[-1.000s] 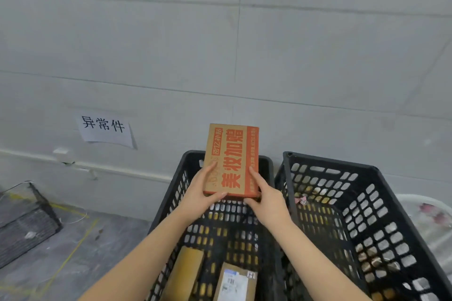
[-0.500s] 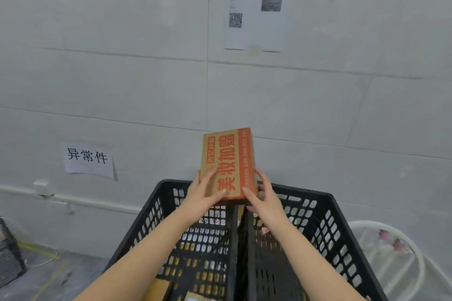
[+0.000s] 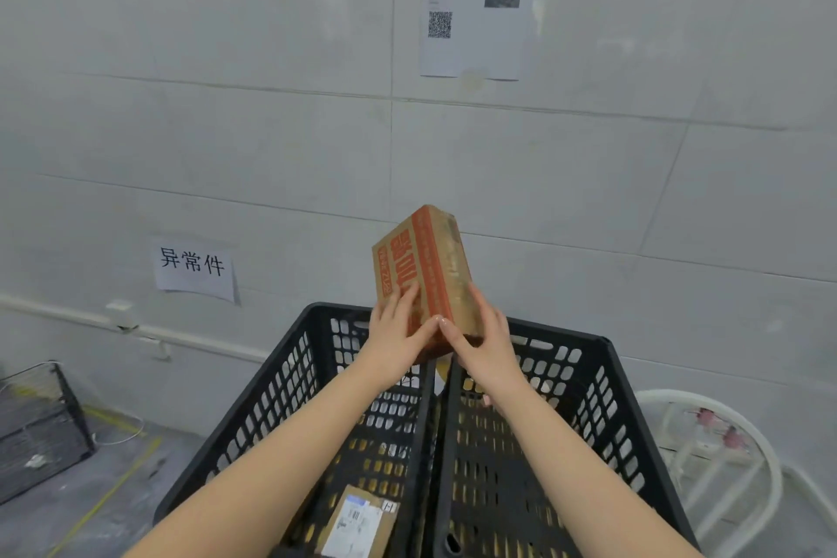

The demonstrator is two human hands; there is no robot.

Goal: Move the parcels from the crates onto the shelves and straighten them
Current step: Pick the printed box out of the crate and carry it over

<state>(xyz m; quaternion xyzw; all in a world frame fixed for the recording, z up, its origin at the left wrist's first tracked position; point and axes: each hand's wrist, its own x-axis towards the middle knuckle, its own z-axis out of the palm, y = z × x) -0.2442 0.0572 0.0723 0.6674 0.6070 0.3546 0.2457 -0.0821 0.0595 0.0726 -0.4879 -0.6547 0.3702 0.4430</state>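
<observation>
A brown cardboard parcel (image 3: pixel 421 267) with orange-red print is held up above two black plastic crates. My left hand (image 3: pixel 395 333) grips its lower left side and my right hand (image 3: pixel 482 335) grips its lower right edge. The parcel is turned so its narrow side faces right. The left crate (image 3: pixel 290 381) holds another brown parcel with a white label (image 3: pixel 358 526) near its bottom. The right crate (image 3: pixel 602 381) stands tight against the left one; its floor is mostly hidden by my right arm.
A tiled white wall stands close behind the crates, with a paper sign (image 3: pixel 194 267) at the left and a printed sheet (image 3: pixel 475 14) higher up. A dark wire basket (image 3: pixel 40 426) sits on the floor at left. A white chair (image 3: pixel 720 458) stands at right.
The parcel has risen out of the left crate and rotated, its printed face swinging left so a narrow side shows. The camera has tilted up and then shifted.
</observation>
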